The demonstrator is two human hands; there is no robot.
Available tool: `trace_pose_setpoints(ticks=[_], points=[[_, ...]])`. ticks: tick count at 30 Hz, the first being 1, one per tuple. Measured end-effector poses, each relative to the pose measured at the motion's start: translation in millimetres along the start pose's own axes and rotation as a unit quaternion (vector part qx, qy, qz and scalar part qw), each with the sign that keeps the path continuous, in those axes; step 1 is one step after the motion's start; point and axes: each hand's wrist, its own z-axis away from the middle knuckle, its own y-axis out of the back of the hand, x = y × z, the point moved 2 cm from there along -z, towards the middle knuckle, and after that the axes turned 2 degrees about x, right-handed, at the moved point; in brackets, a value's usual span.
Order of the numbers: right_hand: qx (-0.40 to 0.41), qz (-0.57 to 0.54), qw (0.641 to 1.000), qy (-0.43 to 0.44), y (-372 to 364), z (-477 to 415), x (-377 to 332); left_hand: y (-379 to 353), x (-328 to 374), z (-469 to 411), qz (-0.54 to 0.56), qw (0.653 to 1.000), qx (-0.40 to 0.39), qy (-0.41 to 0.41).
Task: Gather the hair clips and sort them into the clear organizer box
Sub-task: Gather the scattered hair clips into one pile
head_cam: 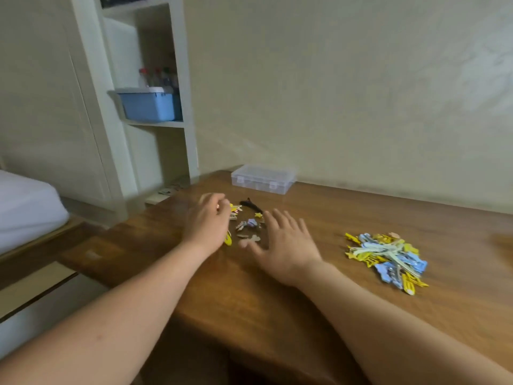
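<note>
Hair clips: two lots lie on the brown desk (249,301), a thin scatter left of centre and a dense pile to the right, well apart.
Left grip (206,220): a bare hand with its fingers curled down at the left edge of the scatter. Something pinkish shows at the fingertips, but I cannot tell whether it pinches a clip or only touches one.
Small scatter (247,226): mixed little pieces between the two hands. A yellow snap clip (228,239) lies half under the left hand, a long black clip (251,205) on the far side and a small yellow star (258,215) beside it. The lilac and beige ones are too blurred to describe.
Clear organizer box (263,179): beyond the scatter, against the wall, with its lid down and two latches facing the person.
Right grip (286,245): a bare hand, palm down, fingers straight and spread, low over the desk just right of the scatter and holding nothing.
Big pile (385,257): flat yellow, pale blue and whitish clips, heaped across one another.
Handling: they look light, thin and stiff, and would probably slide easily on the smooth wood, so a flat hand could sweep them together. A single clip is best pinched across its long edges. Those in the pile will likely snag and lift in clumps.
Care: the small glued-on shapes may be the fragile part.
</note>
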Motion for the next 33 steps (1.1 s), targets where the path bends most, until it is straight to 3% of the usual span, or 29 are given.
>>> trace_pose_setpoints(ticks=[3, 9, 14, 22, 33], points=[[-0.022, -0.003, 1.0, -0.02, -16, -22, -8, -1, -29, -21, -0.027, 0.996, -0.067, 0.049], [-0.04, -0.046, 0.997, -0.054, -29, -67, 7, -28, -34, -68, -0.068, 0.984, -0.166, 0.017], [-0.052, -0.06, 0.997, -0.015, -36, -96, 14, -54, -14, -87, -0.075, 0.957, -0.279, -0.031], [-0.015, -0.089, 0.996, -0.017, -22, -78, 16, -53, 1, -63, 0.055, 0.957, -0.286, -0.004], [0.007, 0.063, 0.998, -0.016, 33, 16, 85, -102, 79, 4, 0.055, 0.956, -0.283, -0.053]])
